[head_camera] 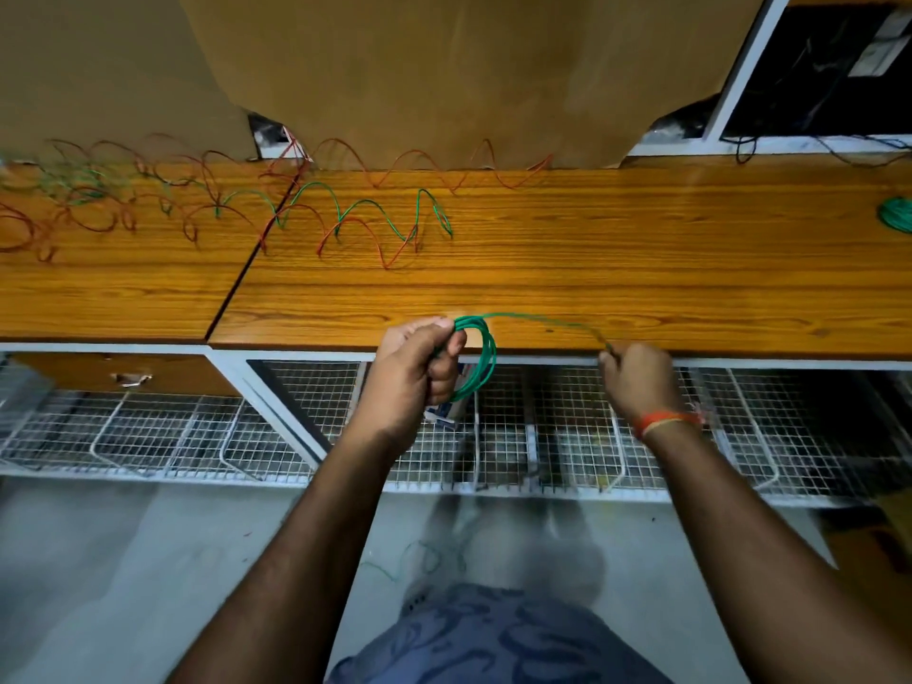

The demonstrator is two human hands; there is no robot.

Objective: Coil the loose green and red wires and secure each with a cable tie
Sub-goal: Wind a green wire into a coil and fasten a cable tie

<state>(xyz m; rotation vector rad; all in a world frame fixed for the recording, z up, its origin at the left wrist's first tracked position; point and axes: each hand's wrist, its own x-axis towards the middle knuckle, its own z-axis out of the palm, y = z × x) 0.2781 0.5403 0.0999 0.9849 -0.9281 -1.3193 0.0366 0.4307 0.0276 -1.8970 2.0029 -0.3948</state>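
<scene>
My left hand (pixel 419 367) grips a small coil of green wire (pixel 486 355) at the front edge of the wooden table (pixel 641 269). A loose strand runs from the coil rightward to my right hand (pixel 636 380), which pinches its end. Farther back on the table lie springy loops of loose green wire (pixel 367 204) and loose red wire (pixel 360 234), stretching away to the left. Another red wire (pixel 434 165) curls along the back edge. A finished green coil (pixel 895 214) sits at the far right edge.
Brown cardboard sheets (pixel 444 76) lean behind the table. Under the tabletop stand white wire-mesh baskets (pixel 296 436) and a drawer (pixel 128 375). A bit of green wire (pixel 419 560) lies on the grey floor. A dark window frame (pixel 740 81) is at the back right.
</scene>
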